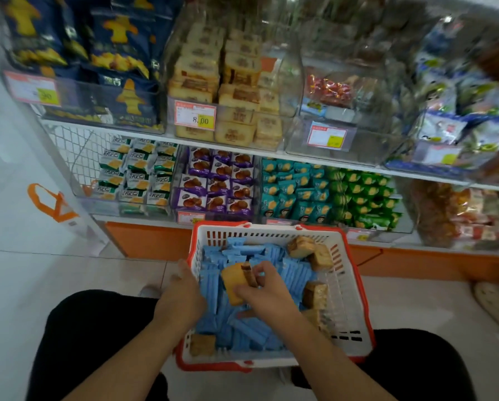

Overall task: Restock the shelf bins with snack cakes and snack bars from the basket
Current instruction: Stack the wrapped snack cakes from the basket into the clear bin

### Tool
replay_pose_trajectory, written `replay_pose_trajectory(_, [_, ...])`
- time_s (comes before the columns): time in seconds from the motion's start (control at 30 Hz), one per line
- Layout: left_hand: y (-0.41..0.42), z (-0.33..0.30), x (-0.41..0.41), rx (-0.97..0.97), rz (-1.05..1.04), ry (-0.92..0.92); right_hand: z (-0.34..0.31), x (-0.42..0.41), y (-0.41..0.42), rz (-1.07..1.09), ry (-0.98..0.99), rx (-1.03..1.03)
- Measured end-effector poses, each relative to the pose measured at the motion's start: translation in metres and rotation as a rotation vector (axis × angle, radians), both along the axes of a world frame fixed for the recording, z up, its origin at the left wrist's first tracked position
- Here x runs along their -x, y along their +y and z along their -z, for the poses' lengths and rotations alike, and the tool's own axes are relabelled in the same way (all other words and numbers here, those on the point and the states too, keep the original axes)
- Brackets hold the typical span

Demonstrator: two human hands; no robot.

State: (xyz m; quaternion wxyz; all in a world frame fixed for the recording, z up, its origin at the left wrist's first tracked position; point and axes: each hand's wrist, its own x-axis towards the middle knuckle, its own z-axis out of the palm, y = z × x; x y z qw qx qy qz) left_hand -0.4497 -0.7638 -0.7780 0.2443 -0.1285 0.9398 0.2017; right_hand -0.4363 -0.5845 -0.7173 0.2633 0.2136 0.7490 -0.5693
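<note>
The basket (339,257) lies open from above. Both hands (181,299) (264,293) crowd its middle; blue bars (251,331) fill its floor. The cake bin (228,91) above looks packed full.

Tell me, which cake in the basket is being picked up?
The yellow cake in the middle, pinched by the right hand. The other cakes lie untouched along the basket's edges.

One head-worn wide-angle view, looking forward and steeply down; the basket (271,293) sits close below, between the knees; the shelf bins (222,180) rise just beyond, filling the far half; edges bend and blur; floor at left.
</note>
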Motion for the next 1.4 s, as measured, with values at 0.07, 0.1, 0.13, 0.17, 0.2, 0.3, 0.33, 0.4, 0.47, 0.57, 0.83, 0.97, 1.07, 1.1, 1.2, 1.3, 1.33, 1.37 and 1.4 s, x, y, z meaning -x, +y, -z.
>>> replay_pose_trajectory(0.07, [0.000,-0.018,0.006,-0.004,-0.042,0.076,-0.027,-0.007,0.017,-0.045,0.107,0.006])
replay_pose_trajectory(0.1, [0.003,-0.031,0.010,-0.039,-0.055,0.135,-0.040,-0.010,0.024,-0.073,0.166,-0.031])
replay_pose_trajectory(0.13, [0.007,-0.048,0.013,-0.115,-0.050,0.190,-0.053,-0.012,0.030,-0.100,0.229,-0.090])
replay_pose_trajectory(0.17, [0.013,-0.070,0.014,-0.249,-0.064,0.227,-0.067,-0.014,0.036,-0.121,0.294,-0.164])
replay_pose_trajectory(0.2, [0.023,-0.098,0.013,-0.465,-0.122,0.219,-0.079,-0.016,0.040,-0.132,0.367,-0.234])
replay_pose_trajectory(0.3, [0.047,-0.169,0.003,-1.130,-0.208,0.054,-0.108,-0.019,0.051,-0.145,0.619,-0.367])
replay_pose_trajectory(0.33, [0.052,-0.184,-0.002,-1.159,-0.105,0.076,-0.116,-0.020,0.054,-0.150,0.680,-0.395])
replay_pose_trajectory(0.4, [0.057,-0.203,-0.008,-1.100,0.038,0.181,-0.130,-0.024,0.061,-0.162,0.745,-0.368])
replay_pose_trajectory(0.47, [0.062,-0.216,-0.010,-1.051,0.074,0.271,-0.143,-0.029,0.071,-0.141,0.757,-0.265])
replay_pose_trajectory(0.57, [0.068,-0.232,-0.015,-1.062,0.086,0.333,-0.159,-0.035,0.088,-0.115,0.798,-0.241])
replay_pose_trajectory(0.83, [0.080,-0.250,-0.020,-1.112,0.117,0.374,-0.173,-0.033,0.102,-0.024,0.891,-0.210])
replay_pose_trajectory(0.97, [0.078,-0.250,-0.014,-1.119,0.076,0.390,-0.176,-0.027,0.097,-0.080,0.931,-0.310])
replay_pose_trajectory(1.07, [0.071,-0.250,-0.004,-1.094,0.054,0.415,-0.185,-0.017,0.093,-0.204,0.985,-0.489])
replay_pose_trajectory(1.1, [0.068,-0.251,0.001,-1.102,0.048,0.417,-0.190,-0.012,0.090,-0.229,0.984,-0.518])
replay_pose_trajectory(1.2, [0.056,-0.255,0.022,-1.134,0.015,0.440,-0.207,0.012,0.080,-0.259,0.954,-0.516])
replay_pose_trajectory(1.3, [0.042,-0.264,0.052,-1.098,-0.010,0.502,-0.224,0.048,0.066,-0.246,0.945,-0.539])
replay_pose_trajectory(1.33, [0.035,-0.266,0.064,-1.078,-0.028,0.534,-0.231,0.063,0.061,-0.228,0.939,-0.547])
replay_pose_trajectory(1.37, [0.027,-0.268,0.076,-1.027,-0.043,0.565,-0.238,0.079,0.055,-0.208,0.927,-0.553])
replay_pose_trajectory(1.4, [0.017,-0.270,0.091,-0.913,-0.034,0.615,-0.245,0.097,0.049,-0.197,0.904,-0.558])
